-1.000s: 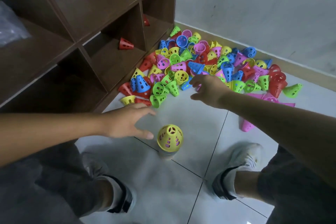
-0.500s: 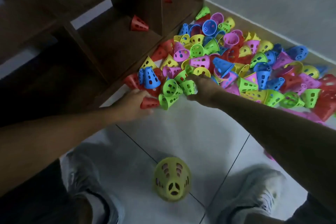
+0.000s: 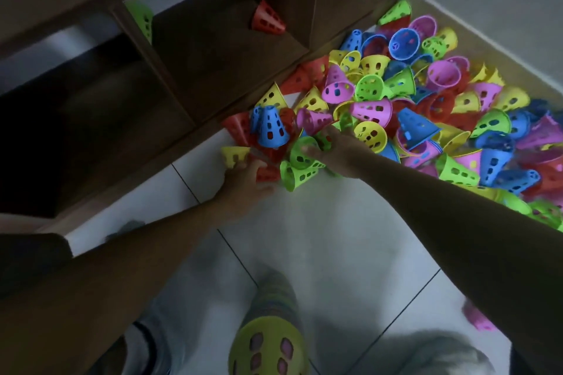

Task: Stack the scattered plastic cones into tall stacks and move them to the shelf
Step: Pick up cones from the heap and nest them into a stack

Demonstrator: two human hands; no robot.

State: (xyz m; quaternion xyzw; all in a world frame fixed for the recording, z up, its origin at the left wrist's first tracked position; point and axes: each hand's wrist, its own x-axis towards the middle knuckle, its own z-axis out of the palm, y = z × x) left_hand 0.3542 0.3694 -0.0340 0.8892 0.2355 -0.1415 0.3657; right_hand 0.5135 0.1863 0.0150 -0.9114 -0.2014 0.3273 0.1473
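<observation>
Left hand: left hand [image 3: 246,183] reaches into the near edge of the cone pile [image 3: 426,106]; fingers rest on a red cone [image 3: 267,173]; whether they have closed round it, cannot tell (blur).
Right hand: right hand [image 3: 338,149] curls over a green cone [image 3: 303,155] and appears to grip it at the rim.
Pile: on the floor [image 3: 335,237], at 1 o'clock from the hands, against the shelf [image 3: 213,70] foot.
Stack: a started stack [image 3: 269,341], yellow cone on top, stands at 6 o'clock between the shoes.
Handling (judged): thin perforated plastic, light, stiff, somewhat slick; best taken by the wide rim or pinched through the holes; nests readily, tips easily when tall.
Count: pile too many to count, five colours; one stack; two red cones [image 3: 268,20] on the shelf, plus a green one [image 3: 141,18] at 11 o'clock.
</observation>
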